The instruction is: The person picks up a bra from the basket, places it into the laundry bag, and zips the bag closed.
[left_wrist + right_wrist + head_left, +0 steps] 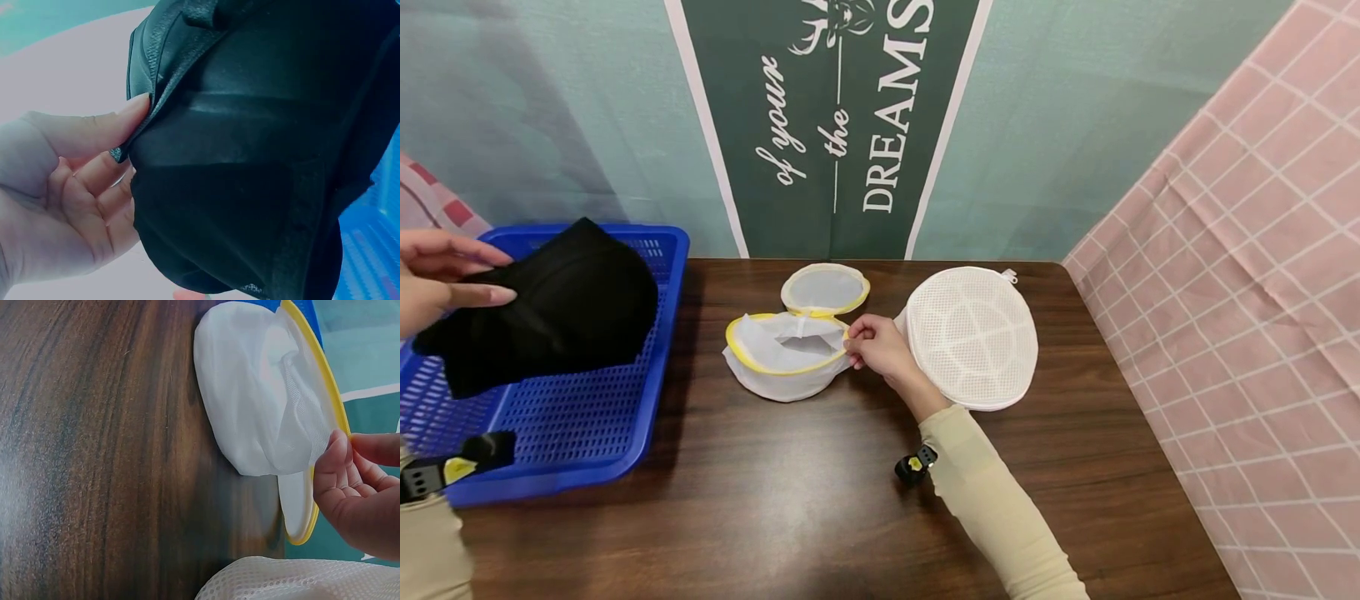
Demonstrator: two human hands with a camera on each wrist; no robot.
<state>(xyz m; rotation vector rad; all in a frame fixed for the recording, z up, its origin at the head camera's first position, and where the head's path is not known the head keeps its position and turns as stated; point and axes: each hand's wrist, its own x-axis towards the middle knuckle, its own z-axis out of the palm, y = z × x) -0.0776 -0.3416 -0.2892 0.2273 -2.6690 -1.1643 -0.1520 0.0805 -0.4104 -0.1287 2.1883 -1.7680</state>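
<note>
My left hand point(441, 279) pinches the edge of a black bra point(561, 308) between thumb and fingers, holding it up over the blue basket point(662, 367). In the left wrist view the bra point(237, 156) fills much of the picture, its folded layers hanging from the thumb point(125, 119). My right hand point(883, 350) pinches the yellow-trimmed rim of a small white mesh laundry bag point(782, 385). The bag stands on the table with its round lid point(827, 287) folded back towards the wall. In the right wrist view, thumb and finger grip the yellow rim point(331, 381).
A larger round white mesh bag point(973, 337) with a zip lies just right of my right hand on the brown wooden table point(790, 500). Behind stands a teal wall with a lettered green panel point(827, 200). A pink tiled covering point(1262, 250) borders the right side.
</note>
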